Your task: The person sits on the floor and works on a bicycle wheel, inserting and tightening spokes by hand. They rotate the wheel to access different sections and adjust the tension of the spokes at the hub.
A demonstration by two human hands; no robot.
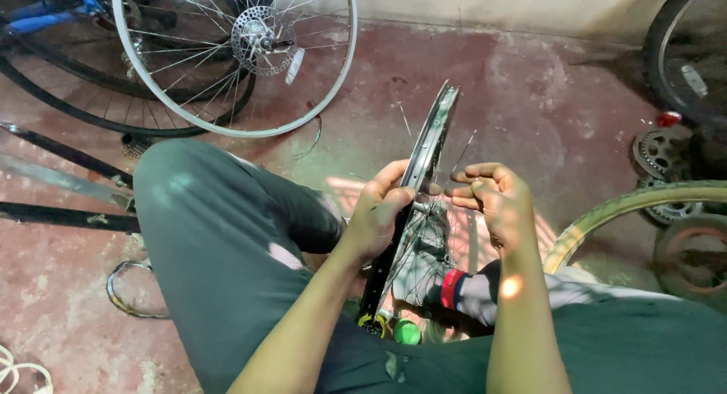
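Carefully, the left hand is clamping the wheel rim steady while the right hand is pinching a spoke, best kept straight.

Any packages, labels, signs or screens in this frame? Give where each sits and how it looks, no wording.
Rim sticker: on the silver wheel lying at top left, a small pale oblong strip.
Rim sticker: on the dark wheel at the top right edge, a pale oblong patch, blurred.
No packages, signs or screens visible.
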